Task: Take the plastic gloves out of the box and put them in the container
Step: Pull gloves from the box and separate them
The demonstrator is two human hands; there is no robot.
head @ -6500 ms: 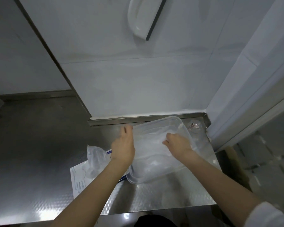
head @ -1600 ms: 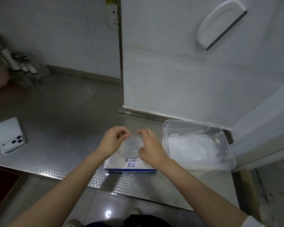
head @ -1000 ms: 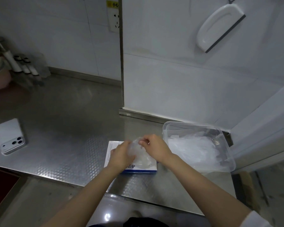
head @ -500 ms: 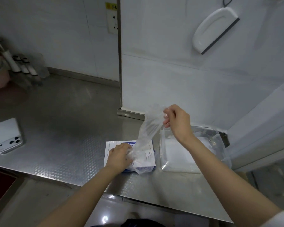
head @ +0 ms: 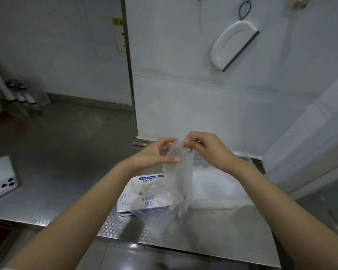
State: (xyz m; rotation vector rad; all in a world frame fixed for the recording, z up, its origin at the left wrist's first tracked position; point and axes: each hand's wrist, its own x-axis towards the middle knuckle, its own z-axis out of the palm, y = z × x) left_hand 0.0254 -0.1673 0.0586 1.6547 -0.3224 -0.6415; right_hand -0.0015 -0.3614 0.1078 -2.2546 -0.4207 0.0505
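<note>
Head view: left hand (head: 156, 152) and right hand (head: 207, 151), fingers curled, both pinch the top edge of a thin clear plastic glove (head: 178, 178). It hangs above the steel bench (head: 66, 152), in front of the white-and-blue cardboard box (head: 144, 195). The clear plastic container (head: 244, 156) is just beside it, to the right.

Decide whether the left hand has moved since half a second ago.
Yes. The left hand has lifted off the box, up to the top of the plastic glove.
</note>
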